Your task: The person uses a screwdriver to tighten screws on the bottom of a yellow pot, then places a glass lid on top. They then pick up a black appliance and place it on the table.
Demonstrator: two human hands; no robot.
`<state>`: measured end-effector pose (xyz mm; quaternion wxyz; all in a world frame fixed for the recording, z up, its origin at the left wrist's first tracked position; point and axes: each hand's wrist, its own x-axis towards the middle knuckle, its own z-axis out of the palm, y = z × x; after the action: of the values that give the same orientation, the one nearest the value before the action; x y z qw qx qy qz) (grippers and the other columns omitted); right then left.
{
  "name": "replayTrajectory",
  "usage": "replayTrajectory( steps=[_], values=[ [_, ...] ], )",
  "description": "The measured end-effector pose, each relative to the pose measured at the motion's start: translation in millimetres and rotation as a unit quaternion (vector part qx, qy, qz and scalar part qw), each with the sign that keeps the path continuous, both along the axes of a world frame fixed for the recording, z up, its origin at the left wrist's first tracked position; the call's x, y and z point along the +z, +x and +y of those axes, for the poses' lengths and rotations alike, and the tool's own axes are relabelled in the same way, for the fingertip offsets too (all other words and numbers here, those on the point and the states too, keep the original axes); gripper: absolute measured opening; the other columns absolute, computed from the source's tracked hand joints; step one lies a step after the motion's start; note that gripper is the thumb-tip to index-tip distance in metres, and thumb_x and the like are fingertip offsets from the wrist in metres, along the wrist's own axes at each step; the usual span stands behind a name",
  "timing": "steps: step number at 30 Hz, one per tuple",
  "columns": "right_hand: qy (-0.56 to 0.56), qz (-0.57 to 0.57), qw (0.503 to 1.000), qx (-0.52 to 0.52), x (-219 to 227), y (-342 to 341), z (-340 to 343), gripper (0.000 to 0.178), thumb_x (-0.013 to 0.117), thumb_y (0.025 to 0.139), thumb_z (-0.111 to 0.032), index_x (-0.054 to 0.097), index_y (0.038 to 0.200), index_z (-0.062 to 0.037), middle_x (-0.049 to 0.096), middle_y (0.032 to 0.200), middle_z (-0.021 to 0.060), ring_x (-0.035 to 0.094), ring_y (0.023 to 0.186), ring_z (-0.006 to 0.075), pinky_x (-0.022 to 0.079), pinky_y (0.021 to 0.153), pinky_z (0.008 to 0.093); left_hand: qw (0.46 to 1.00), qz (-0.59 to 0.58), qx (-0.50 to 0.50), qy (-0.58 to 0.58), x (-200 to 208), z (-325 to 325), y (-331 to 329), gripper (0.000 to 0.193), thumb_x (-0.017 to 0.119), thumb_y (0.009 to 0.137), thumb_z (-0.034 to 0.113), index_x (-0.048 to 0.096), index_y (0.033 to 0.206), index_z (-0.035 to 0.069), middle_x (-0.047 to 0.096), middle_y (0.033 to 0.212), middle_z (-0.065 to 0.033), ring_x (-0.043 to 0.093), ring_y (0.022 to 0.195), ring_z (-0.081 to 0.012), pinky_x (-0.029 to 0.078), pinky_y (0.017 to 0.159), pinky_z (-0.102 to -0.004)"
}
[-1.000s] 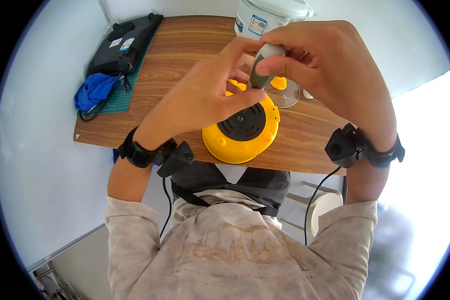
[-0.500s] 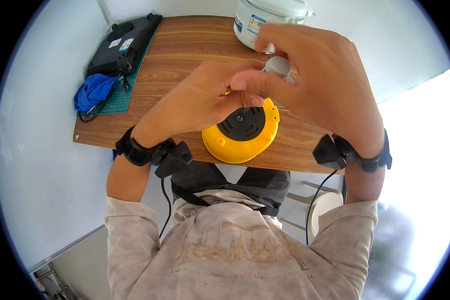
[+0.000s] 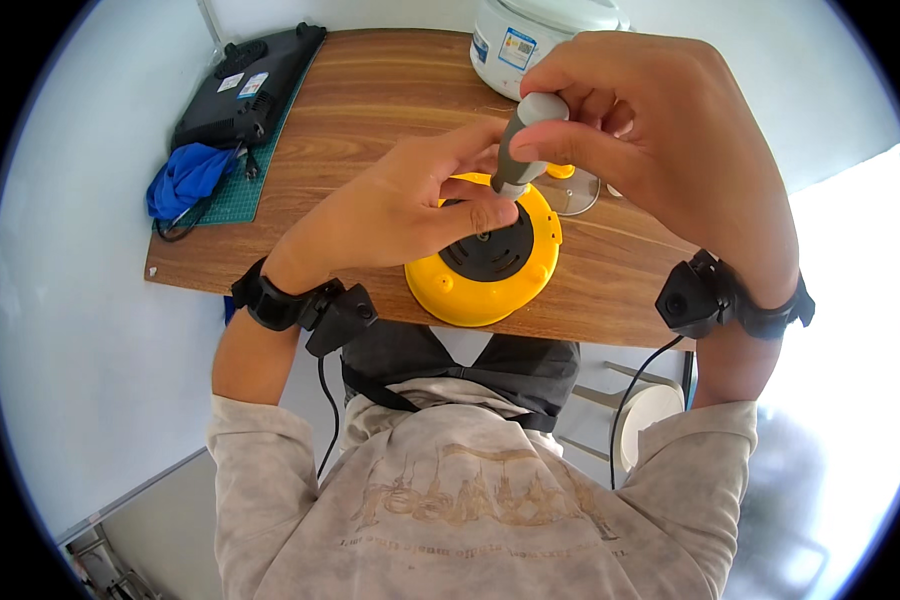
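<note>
A screwdriver [image 3: 520, 145] with a grey handle stands tilted over a round yellow appliance [image 3: 440, 295] with a black, vented centre. My right hand [image 3: 660, 140] pinches the upper handle between thumb and fingers. Lower down, my left hand [image 3: 400, 200] closes its thumb and fingers around the collar end of the same screwdriver. The blade is hidden behind the left thumb, so whether its tip touches the appliance cannot be seen. Both wrists wear black straps with small black boxes.
A white rice cooker [image 3: 530, 45] stands at the far edge. Behind the yellow appliance lies a clear lid [image 3: 578, 198] with a yellow knob. At the left, a black appliance [image 3: 240, 95] and a blue cloth [image 3: 192, 182] rest on a green mat [image 3: 238, 205]. A pale stool [image 3: 650, 420] stands below right.
My right hand has turned and shifted slightly right, showing more of the screwdriver handle, which now leans differently. My left hand stays nearly in place at its lower end.
</note>
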<state>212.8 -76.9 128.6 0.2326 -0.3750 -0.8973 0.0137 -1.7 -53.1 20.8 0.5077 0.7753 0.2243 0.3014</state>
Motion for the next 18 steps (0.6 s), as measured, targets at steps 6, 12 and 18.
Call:
replayTrajectory(
  steps=[6, 12, 18],
  values=[
    [0.077, -0.062, 0.995, -0.012, -3.0, -8.2, 5.4, 0.045, 0.084, 0.081, -0.04, 0.061, 0.068, -0.0038, 0.052, 0.054, 0.0057, 0.045, 0.046, 0.0162, 0.031, 0.047, 0.0288, 0.998, 0.051, 0.043, 0.008, 0.6, -0.2, 6.2, 0.05, 0.076, 0.092, 0.011, 0.056, 0.137, 0.005, 0.058, 0.126, -0.0041, 0.06, 0.109, -0.0142, 0.051, 0.096, -0.0301],
    [0.158, -0.086, 0.981, -0.068, -17.0, -2.2, 8.6, 0.043, 0.081, 0.082, -0.037, 0.059, 0.064, -0.0048, 0.046, 0.051, 0.0057, 0.042, 0.044, 0.0169, 0.029, 0.046, 0.0305, 0.998, -0.032, 0.051, 0.01, -1.2, 0.2, 15.7, 0.025, 0.071, 0.092, -0.002, 0.064, 0.117, 0.001, 0.059, 0.102, -0.0018, 0.063, 0.098, -0.012, 0.052, 0.088, -0.0284],
    [0.021, 0.034, 0.999, 0.019, -2.7, -2.8, -11.1, 0.025, 0.082, 0.082, -0.019, 0.071, 0.099, -0.0044, 0.067, 0.086, 0.006, 0.061, 0.066, 0.0126, 0.048, 0.056, 0.0265, 0.997, 0.016, 0.04, 0.072, -0.8, -4.0, 8.1, 0.035, 0.061, 0.098, -0.002, 0.053, 0.132, 0.003, 0.063, 0.103, -0.0065, 0.063, 0.095, -0.0176, 0.051, 0.085, -0.0303]
  ],
)
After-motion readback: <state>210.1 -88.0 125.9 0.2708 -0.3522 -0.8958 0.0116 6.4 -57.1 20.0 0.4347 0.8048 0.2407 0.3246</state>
